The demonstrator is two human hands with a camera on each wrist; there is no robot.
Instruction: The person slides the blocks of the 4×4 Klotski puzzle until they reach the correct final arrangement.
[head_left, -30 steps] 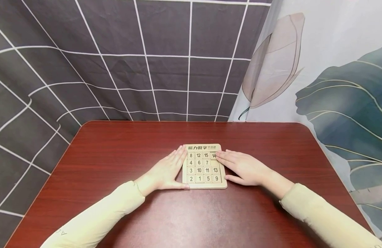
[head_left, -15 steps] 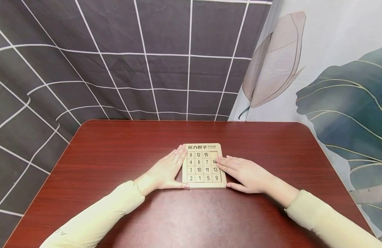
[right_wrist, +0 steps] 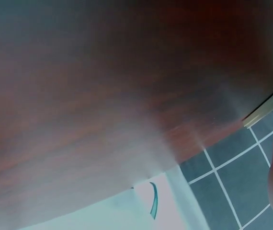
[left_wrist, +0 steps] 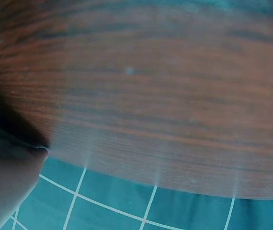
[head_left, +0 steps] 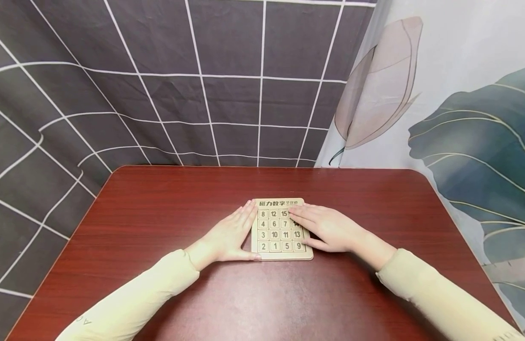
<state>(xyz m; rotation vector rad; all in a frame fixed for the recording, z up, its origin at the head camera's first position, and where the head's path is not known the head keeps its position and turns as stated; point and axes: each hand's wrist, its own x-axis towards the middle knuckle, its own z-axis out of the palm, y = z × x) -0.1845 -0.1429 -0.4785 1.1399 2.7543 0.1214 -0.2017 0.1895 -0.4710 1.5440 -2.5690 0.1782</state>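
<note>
A square wooden number slide puzzle lies flat on the table in the head view, with numbered tiles set in its frame. My left hand rests along its left side, fingers straight on the edge and thumb stretched to the lower left corner. From the right, my right hand reaches over the frame with straight fingers, tips beside tile 15 in the top row. Its fingers cover the top right space and part of tile 14. The right thumb lies by tile 9.
A reddish-brown wooden table carries the puzzle. Behind it hangs a dark cloth with a white grid, and a pale leaf-patterned curtain hangs at the right.
Tile 14 slid down one row from the top right corner under my right fingers. Afterwards the right hand moved up and left to the top row. My left hand stayed still.
</note>
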